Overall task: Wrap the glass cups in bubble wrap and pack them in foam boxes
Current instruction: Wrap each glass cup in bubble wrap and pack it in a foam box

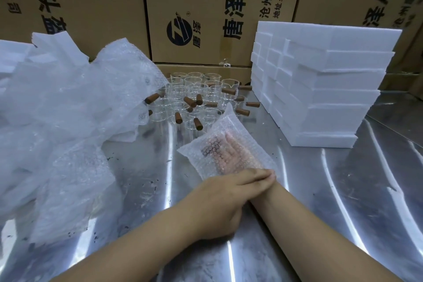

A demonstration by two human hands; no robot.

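Cartons point(194, 7) printed with black characters wall off the back, from 10 to 2 o'clock. A steel table point(343, 201) fills the rest of the view. A big loose heap of bubble wrap point(68, 110) lies on it from 8 to 11 o'clock. At 2 o'clock stands a stack of white foam boxes point(332, 89), set against the cartons.

The glass cups point(194, 94), each with a brown handle, stand bunched together at 12 o'clock, between the heap and the foam stack, with the heap's edge overlapping the leftmost ones.

Just short of the cups, at centre, a small bubble bag point(229, 128) lies on the table with its far corner tilted up toward them. The right hand point(233, 153) is inside it up to the wrist, and its fingers show pink through the bubbles, lying straight and spread flat. A dark patch point(210, 147) sits beside them inside the bag; what it is cannot be told.

The left hand point(219, 204) lies across the right wrist at the bag's mouth, its fingers straight and together, gripping nothing.
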